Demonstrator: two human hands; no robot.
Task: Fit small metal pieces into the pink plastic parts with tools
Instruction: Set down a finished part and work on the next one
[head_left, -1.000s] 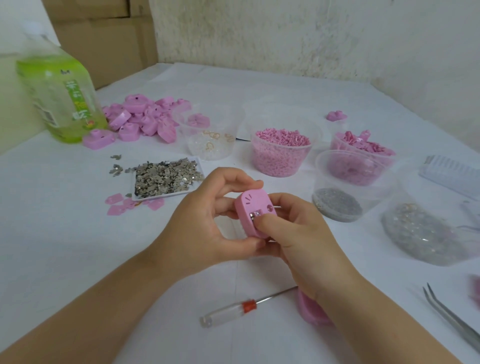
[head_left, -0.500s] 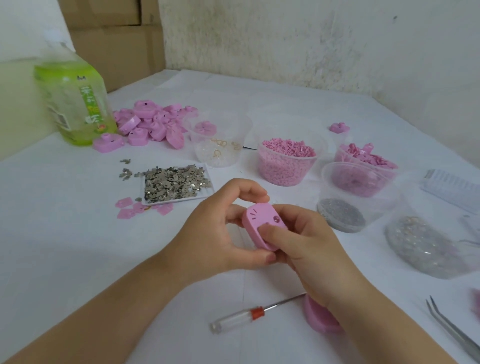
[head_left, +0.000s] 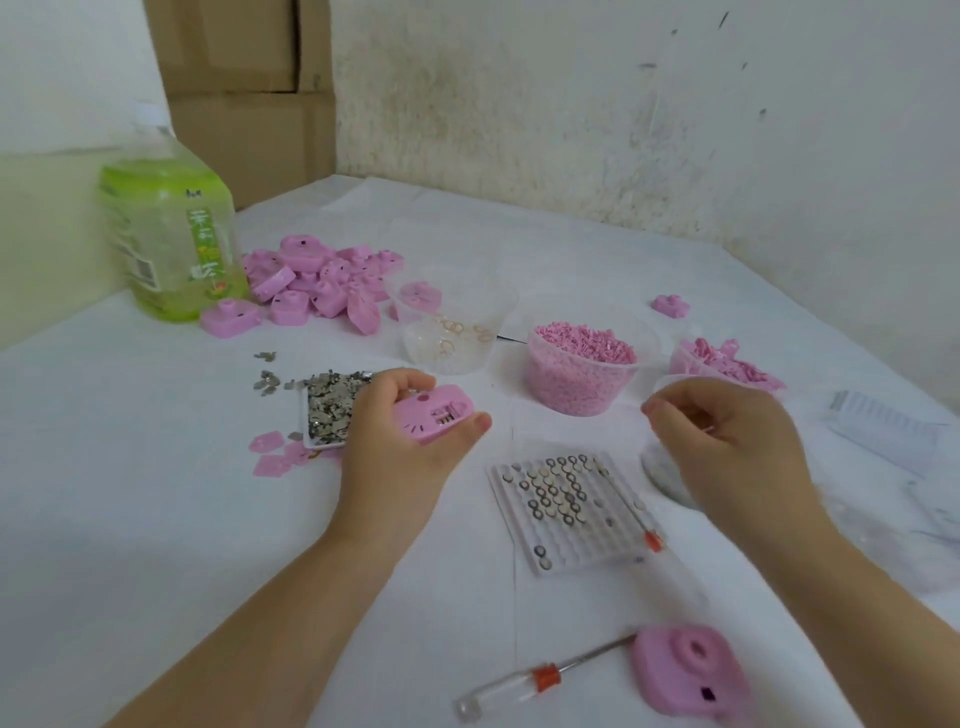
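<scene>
Only the green bottle (head_left: 171, 244) bears lettering — white characters, too blurred to read.

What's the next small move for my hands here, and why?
Probably lower the right hand into the clear cup under it to pinch a small piece: the left hand grips the pink part with its open compartment facing up, apparently ready for one.

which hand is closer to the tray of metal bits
Left. The left hand, gripping a pink part, overlaps the tray; the right hand is far to its right.
</scene>
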